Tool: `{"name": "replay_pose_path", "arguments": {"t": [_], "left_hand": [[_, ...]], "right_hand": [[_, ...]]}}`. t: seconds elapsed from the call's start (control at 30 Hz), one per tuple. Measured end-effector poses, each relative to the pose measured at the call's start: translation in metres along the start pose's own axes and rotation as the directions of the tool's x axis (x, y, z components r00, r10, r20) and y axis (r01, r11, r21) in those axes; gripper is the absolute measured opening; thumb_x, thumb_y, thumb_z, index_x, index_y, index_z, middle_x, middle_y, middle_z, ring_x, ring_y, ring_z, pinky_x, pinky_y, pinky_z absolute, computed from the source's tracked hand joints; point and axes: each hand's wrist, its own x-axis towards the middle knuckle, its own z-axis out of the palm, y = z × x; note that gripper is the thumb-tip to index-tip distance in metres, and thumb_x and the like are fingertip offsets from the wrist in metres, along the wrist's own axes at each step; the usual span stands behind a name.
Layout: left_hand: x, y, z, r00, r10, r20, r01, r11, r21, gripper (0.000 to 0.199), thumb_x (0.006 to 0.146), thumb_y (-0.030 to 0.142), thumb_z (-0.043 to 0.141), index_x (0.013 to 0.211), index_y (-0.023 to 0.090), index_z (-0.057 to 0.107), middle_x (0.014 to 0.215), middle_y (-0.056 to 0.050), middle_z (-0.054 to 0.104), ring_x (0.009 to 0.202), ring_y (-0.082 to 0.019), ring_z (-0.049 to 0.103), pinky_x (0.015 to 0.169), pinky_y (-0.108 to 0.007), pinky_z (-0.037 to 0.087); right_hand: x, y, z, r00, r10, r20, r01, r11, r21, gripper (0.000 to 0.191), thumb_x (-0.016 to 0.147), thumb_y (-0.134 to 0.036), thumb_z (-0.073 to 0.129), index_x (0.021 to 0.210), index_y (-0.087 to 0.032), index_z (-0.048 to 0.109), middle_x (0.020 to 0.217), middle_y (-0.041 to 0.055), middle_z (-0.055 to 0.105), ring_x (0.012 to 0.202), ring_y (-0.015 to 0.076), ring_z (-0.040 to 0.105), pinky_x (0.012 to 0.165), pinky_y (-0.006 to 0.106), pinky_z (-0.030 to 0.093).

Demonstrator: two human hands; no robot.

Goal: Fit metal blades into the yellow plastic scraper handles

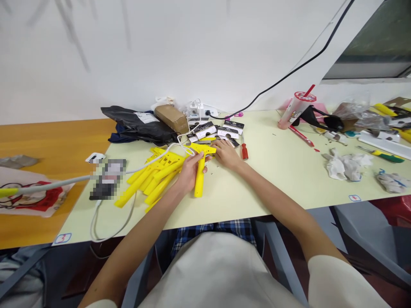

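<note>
My left hand (189, 172) is closed around a yellow T-shaped plastic handle (199, 177), its grip pointing down toward the table's front edge. At the right end of the handle's crosspiece, the fingers of my right hand (227, 153) are bent and close together. Whatever they pinch is too small or hidden to make out. Left of my left hand lies a pile of similar yellow handles (160, 173). Behind both hands are several black-and-white cards or packets (228, 132). A red-handled screwdriver (244, 151) lies right of my right hand, and tiny bits (212, 173) are scattered below it.
A white cable (150, 164) crosses over the pile. Toward the wall lie a black plastic bag (138, 124), a brown box (171, 118) and a power strip (208, 110). A pixelated phone-like object (109, 179) lies left. Right are a drink cup (295, 110), crumpled tissues (346, 164) and a green-yellow tool (387, 155).
</note>
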Motion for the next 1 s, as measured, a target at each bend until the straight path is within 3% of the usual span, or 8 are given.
{"name": "replay_pose_path", "arguments": {"t": [0.1, 0.27, 0.4, 0.57, 1.0], "left_hand": [[0.003, -0.004, -0.002, 1.0, -0.009, -0.025, 0.009, 1.0, 0.006, 0.031, 0.085, 0.03, 0.091, 0.1, 0.019, 0.066, 0.113, -0.01, 0.08, 0.104, -0.023, 0.081, 0.048, -0.019, 0.045], [0.005, -0.009, -0.002, 0.999, -0.048, -0.02, 0.049, 0.998, 0.04, 0.031, 0.094, 0.037, 0.081, 0.117, 0.016, 0.073, 0.122, -0.016, 0.082, 0.106, -0.025, 0.082, 0.054, -0.021, 0.055], [0.005, -0.012, -0.002, 0.998, -0.061, -0.026, 0.061, 0.998, 0.025, 0.026, 0.099, 0.032, 0.076, 0.119, 0.015, 0.075, 0.12, -0.015, 0.083, 0.11, -0.024, 0.081, 0.078, -0.026, 0.067], [0.008, -0.016, -0.004, 1.0, -0.029, 0.003, 0.029, 0.999, -0.014, 0.021, 0.097, 0.026, 0.077, 0.113, 0.014, 0.074, 0.117, -0.014, 0.082, 0.117, -0.026, 0.08, 0.101, -0.036, 0.068], [0.005, -0.016, -0.002, 0.997, -0.068, -0.026, 0.067, 0.997, -0.05, 0.017, 0.097, 0.024, 0.078, 0.111, 0.016, 0.074, 0.12, -0.013, 0.082, 0.117, -0.025, 0.081, 0.104, -0.035, 0.066]], "right_hand": [[0.001, 0.001, -0.001, 1.0, -0.006, -0.002, 0.006, 1.0, 0.005, 0.032, 0.11, -0.041, 0.071, 0.134, -0.02, 0.07, 0.14, 0.0115, 0.069, 0.124, 0.0282, 0.068, 0.107, 0.051, 0.059], [0.003, 0.005, -0.002, 0.999, -0.046, 0.017, 0.046, 0.999, -0.003, 0.031, 0.109, -0.038, 0.072, 0.134, -0.019, 0.071, 0.139, 0.0114, 0.07, 0.123, 0.0279, 0.07, 0.106, 0.052, 0.061], [0.005, 0.007, -0.002, 0.998, -0.064, 0.02, 0.064, 0.998, -0.024, 0.031, 0.109, -0.038, 0.072, 0.135, -0.02, 0.071, 0.141, 0.0118, 0.069, 0.126, 0.0287, 0.069, 0.109, 0.054, 0.06], [0.004, 0.01, -0.001, 0.997, -0.074, 0.017, 0.075, 0.997, -0.015, 0.032, 0.109, -0.037, 0.073, 0.136, -0.02, 0.071, 0.143, 0.0121, 0.069, 0.128, 0.0294, 0.069, 0.109, 0.054, 0.06], [0.002, 0.016, -0.004, 0.998, -0.037, 0.051, 0.038, 0.999, -0.014, 0.035, 0.109, -0.037, 0.073, 0.139, -0.02, 0.069, 0.145, 0.0126, 0.067, 0.125, 0.0287, 0.07, 0.104, 0.051, 0.063]]}}
